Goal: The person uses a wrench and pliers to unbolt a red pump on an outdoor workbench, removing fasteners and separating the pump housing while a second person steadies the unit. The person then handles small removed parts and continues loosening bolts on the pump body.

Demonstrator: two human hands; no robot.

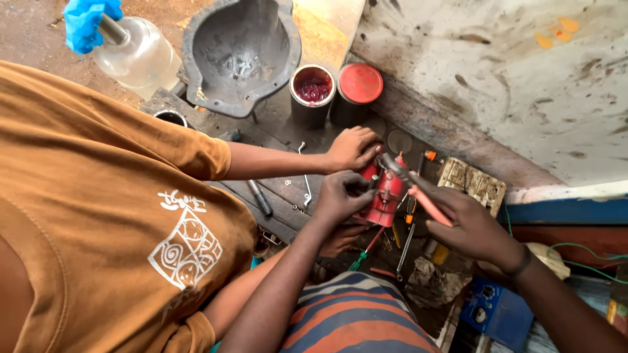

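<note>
My left hand (pixel 340 196) grips a small red cylindrical part (pixel 386 196) from its left side, over a dark wooden bench (pixel 275 131). My right hand (pixel 474 229) holds pliers with orange-red handles (pixel 425 202), and their jaws meet the top of the red part. A co-worker in an orange shirt (pixel 98 216) stands at my left. One of this person's hands (pixel 353 149) rests on the upper end of the red part, and the other (pixel 340 238) sits just below it.
On the bench stand a grey metal bowl-shaped casting (pixel 242 52), an open tin of red paint (pixel 313 88) and a tin with a red lid (pixel 360 85). A clear bottle (pixel 134 55), a wrench (pixel 306 180), screwdrivers (pixel 366 252), a slotted beige block (pixel 472 184) and a blue box (pixel 497 312) lie around.
</note>
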